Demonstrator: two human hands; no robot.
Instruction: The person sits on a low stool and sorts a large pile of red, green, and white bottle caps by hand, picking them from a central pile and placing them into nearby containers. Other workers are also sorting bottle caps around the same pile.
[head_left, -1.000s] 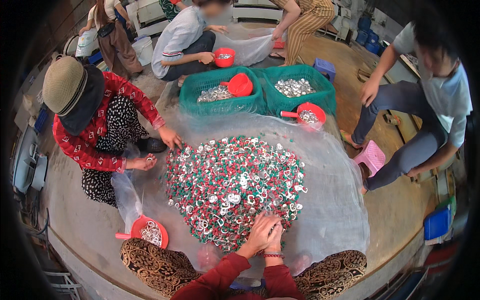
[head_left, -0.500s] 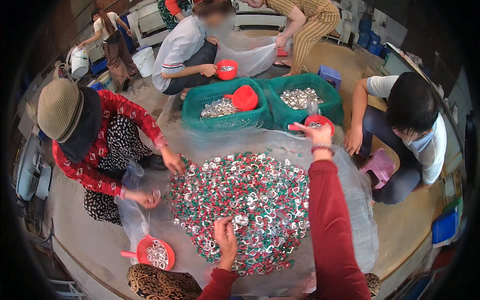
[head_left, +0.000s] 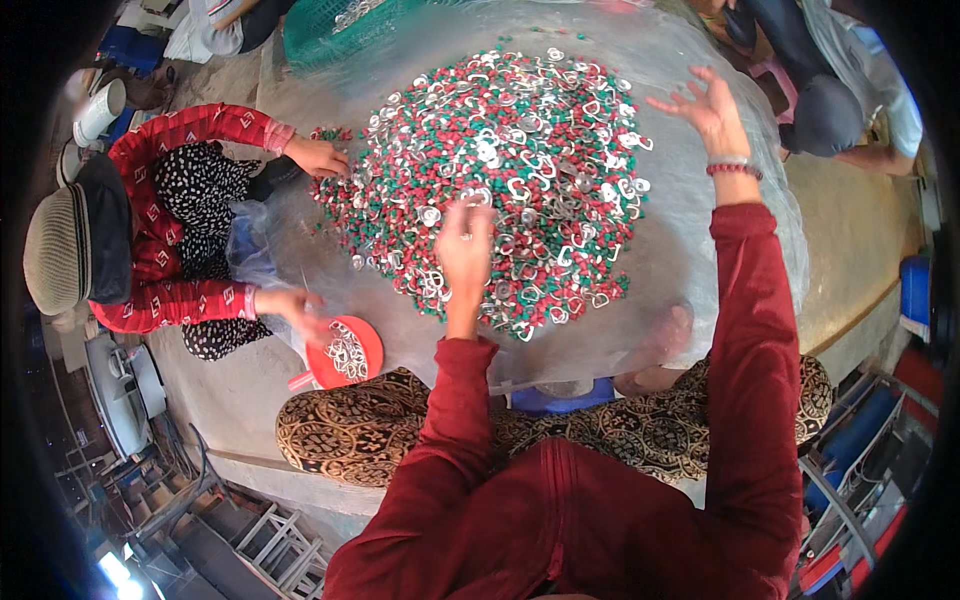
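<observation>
A broad pile of small red and green pieces mixed with silver metal rings and tabs [head_left: 560, 215] lies on a translucent plastic sheet [head_left: 700, 285]. My left hand [head_left: 465, 250] is over the middle of this pile, palm down with its fingers bent. Motion smears the fingers, and silver metal pieces [head_left: 476, 196] show right at their tips, so a grip cannot be made out. Past the pile's right edge, my right hand [head_left: 712, 112] is raised above the sheet with fingers spread and nothing in it.
At left, a person in a red patterned top [head_left: 180, 305] reaches to the pile with one hand; the other is beside a red scoop [head_left: 350, 355] holding silver rings. A green basket [head_left: 310, 40] stands at the far side. Another person [head_left: 825, 110] crouches at far right.
My view has tilted down. My right hand has come back from over a red scoop beside the green baskets. The left neighbour's nearer hand has moved to the other red scoop.
</observation>
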